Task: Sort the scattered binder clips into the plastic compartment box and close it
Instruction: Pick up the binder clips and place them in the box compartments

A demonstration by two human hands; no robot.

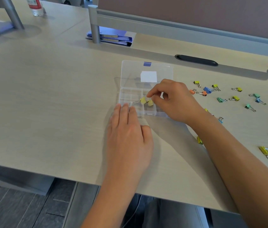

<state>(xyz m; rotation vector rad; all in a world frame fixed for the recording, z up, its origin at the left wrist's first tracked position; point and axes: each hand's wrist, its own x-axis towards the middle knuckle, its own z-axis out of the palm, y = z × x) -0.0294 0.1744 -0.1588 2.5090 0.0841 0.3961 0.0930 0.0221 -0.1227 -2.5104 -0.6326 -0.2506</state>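
Box (130,96): 1, clear, lid open w/ white label, blue latch. Clips inside: 2 yellow (143,100), just below right hand (174,100) fingertips; thumb & index narrow, grip unclear. Left hand (128,135): flat, fingers together, tips on box near edge. Loose clips (235,98) right of hands: approx. 20, mixed colours; some hidden by forearm, some cut off at frame edge.

Left of the compartment box (130,94) the desk (47,104) lies bare — scattered binder clips (235,97) crowd the right.

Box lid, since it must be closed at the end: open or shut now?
Open. The lid lies back flat behind the compartments.
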